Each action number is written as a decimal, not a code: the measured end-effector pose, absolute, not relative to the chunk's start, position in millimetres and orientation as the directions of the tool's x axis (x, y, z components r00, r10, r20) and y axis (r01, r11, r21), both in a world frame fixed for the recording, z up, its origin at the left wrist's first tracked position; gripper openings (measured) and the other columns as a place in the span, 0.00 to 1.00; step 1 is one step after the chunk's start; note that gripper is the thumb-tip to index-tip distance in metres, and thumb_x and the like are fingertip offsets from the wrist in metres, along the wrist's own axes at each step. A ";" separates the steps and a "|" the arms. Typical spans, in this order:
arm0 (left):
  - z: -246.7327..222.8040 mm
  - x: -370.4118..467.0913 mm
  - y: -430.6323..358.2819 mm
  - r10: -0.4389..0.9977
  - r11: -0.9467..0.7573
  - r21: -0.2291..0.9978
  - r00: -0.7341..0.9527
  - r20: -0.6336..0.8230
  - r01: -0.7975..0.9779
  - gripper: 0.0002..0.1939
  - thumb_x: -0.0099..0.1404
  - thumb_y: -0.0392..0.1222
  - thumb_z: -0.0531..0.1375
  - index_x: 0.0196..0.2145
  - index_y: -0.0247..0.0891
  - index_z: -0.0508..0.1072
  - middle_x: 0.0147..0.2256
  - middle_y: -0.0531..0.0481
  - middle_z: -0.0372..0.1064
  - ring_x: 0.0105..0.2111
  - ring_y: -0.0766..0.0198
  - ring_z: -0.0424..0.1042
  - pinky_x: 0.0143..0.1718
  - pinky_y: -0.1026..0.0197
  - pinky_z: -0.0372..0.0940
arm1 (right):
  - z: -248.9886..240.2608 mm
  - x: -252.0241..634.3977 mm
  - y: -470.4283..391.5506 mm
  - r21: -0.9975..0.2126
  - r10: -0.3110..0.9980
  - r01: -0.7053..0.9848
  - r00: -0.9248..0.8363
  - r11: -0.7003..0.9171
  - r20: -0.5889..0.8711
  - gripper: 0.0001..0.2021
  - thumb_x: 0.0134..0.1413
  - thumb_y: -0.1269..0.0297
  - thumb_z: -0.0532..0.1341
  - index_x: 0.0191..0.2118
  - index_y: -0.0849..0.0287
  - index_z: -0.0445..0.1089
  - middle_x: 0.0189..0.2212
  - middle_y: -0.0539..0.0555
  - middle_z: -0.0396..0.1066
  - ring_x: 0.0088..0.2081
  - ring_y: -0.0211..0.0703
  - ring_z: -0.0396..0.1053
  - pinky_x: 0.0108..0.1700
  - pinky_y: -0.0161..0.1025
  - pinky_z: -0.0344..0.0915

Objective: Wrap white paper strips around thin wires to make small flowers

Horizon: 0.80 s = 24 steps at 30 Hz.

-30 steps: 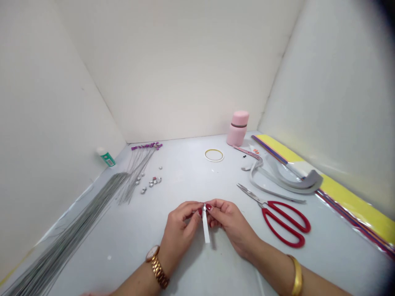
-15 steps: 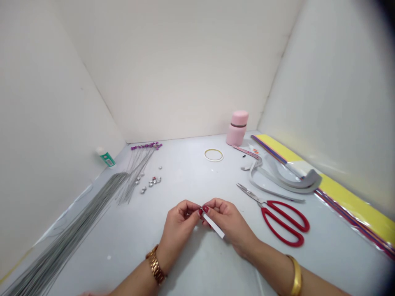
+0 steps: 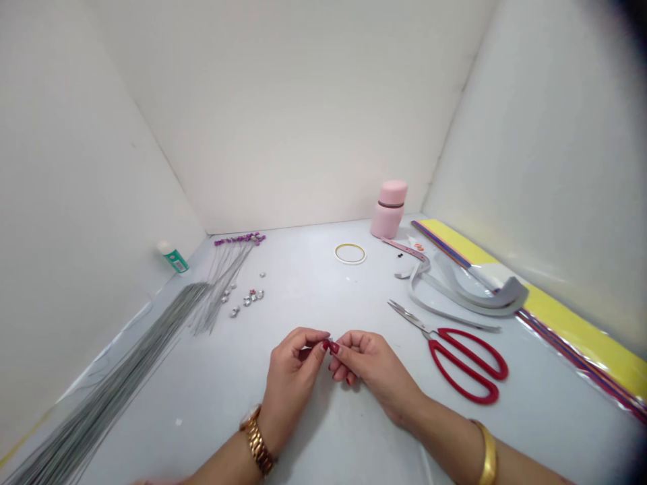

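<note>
Left hand (image 3: 292, 372) and right hand (image 3: 381, 372) pinch a tiny silvery piece (image 3: 331, 340) between fingertips above the white tabletop (image 3: 313, 289) (mostly hidden, perhaps unfinished). Small silver folded pieces (image 3: 247, 302), seemingly done, lie near purple-tipped grey wires (image 3: 241, 240).

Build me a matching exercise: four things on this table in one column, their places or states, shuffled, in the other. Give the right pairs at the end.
1. Red-handled metal scissors
2. Pink cylindrical bottle
3. Green-and-white tube
4. Thin white-and-yellow ring

A. Beside the left wall
B. Lying flat, left of the bottle
C. Lying to the right of the right hand
D. Standing upright near the back wall

Pairs: 1-C, 2-D, 3-A, 4-B
</note>
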<state>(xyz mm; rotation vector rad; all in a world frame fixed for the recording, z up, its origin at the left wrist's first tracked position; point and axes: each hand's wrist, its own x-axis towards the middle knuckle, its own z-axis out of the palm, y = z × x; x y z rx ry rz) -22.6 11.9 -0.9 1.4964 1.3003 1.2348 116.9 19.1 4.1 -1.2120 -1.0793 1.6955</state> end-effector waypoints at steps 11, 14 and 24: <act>0.1 -25.4 12.6 0.929 -0.369 0.859 0.158 0.334 0.354 0.10 0.59 0.31 0.53 0.33 0.38 0.74 0.32 0.47 0.68 0.32 0.64 0.69 0.34 0.64 0.64 | 8.6 116.5 20.0 -0.912 0.933 -0.262 -0.262 -0.315 -0.247 0.05 0.42 0.66 0.62 0.26 0.63 0.70 0.19 0.50 0.69 0.22 0.34 0.64 0.25 0.31 0.57; 0.3 -25.4 13.0 0.931 -0.360 0.879 0.183 0.316 0.314 0.10 0.59 0.31 0.53 0.35 0.38 0.74 0.34 0.47 0.67 0.34 0.64 0.69 0.35 0.63 0.64 | 6.7 116.7 20.4 -0.917 0.940 -0.259 -0.236 -0.305 -0.246 0.05 0.43 0.66 0.62 0.26 0.63 0.70 0.18 0.49 0.68 0.22 0.33 0.63 0.24 0.30 0.55; -1.2 -20.0 16.7 0.989 0.081 0.991 0.134 -0.067 -0.103 0.06 0.57 0.40 0.58 0.31 0.34 0.70 0.24 0.51 0.69 0.26 0.65 0.69 0.33 0.61 0.63 | 7.5 117.2 18.9 -0.934 0.941 -0.215 -0.247 -0.287 -0.232 0.08 0.45 0.63 0.61 0.24 0.64 0.69 0.20 0.51 0.70 0.21 0.32 0.63 0.23 0.30 0.55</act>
